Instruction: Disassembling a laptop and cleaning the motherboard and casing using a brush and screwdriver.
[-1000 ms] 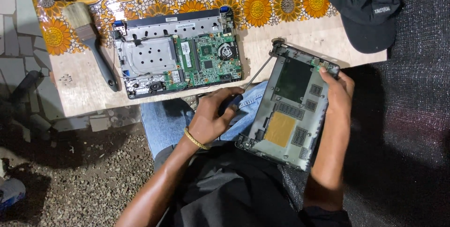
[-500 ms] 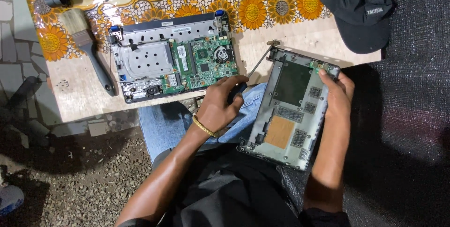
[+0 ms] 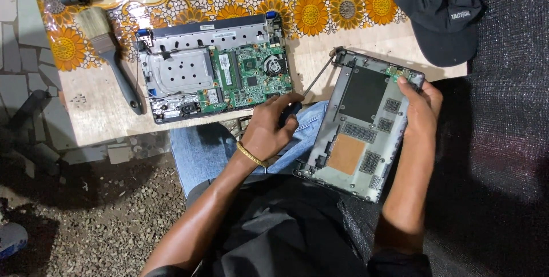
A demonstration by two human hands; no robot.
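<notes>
- The right hand (image 3: 422,108) grips the far right corner of the laptop bottom cover (image 3: 363,131), fingers curled over its edge; the cover lies tilted across the person's lap and right thigh, inner side up, its far end leaning against the table edge (image 3: 320,60).
- The left hand (image 3: 270,131) is clenched around the dark handle of a screwdriver (image 3: 313,82), whose thin shaft reaches from the hand to the cover's far left corner.
- The cover looks like a thin plastic shell: light, fairly stiff but likely to flex and crack at its clips if twisted. Holding it by the rim, as the right hand does, seems safest; the vent grilles and the copper-coloured patch in the middle are weaker spots.
- Beyond the left hand, on the table, lies the opened laptop base (image 3: 214,74) with its green circuit board exposed, fragile and best left untouched by fingers.
- Further left of that hand lies a paintbrush (image 3: 111,54); beyond the right hand lies a dark cap (image 3: 440,11).
</notes>
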